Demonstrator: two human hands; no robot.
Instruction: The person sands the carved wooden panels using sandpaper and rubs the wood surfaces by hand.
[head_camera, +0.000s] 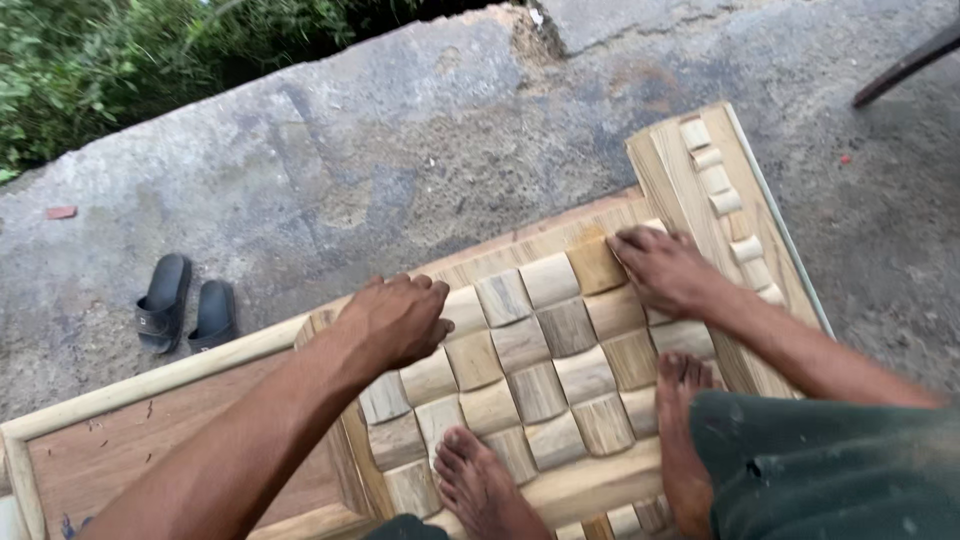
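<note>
Cracked concrete ground (420, 140) fills the far half of the view, with green bushes (120, 50) at the far left and a pair of black sandals (187, 313) lying left of the work. A wooden panel (545, 350) faced with curved wood blocks lies flat on a pale frame (150, 385). The left hand (400, 318) rests on the panel's left edge, fingers curled loosely, holding nothing. The right hand (662, 270) presses flat and spread on the far right blocks, beside a tan block (595, 265). Two bare feet (480, 485) stand on the panel's near edge.
</note>
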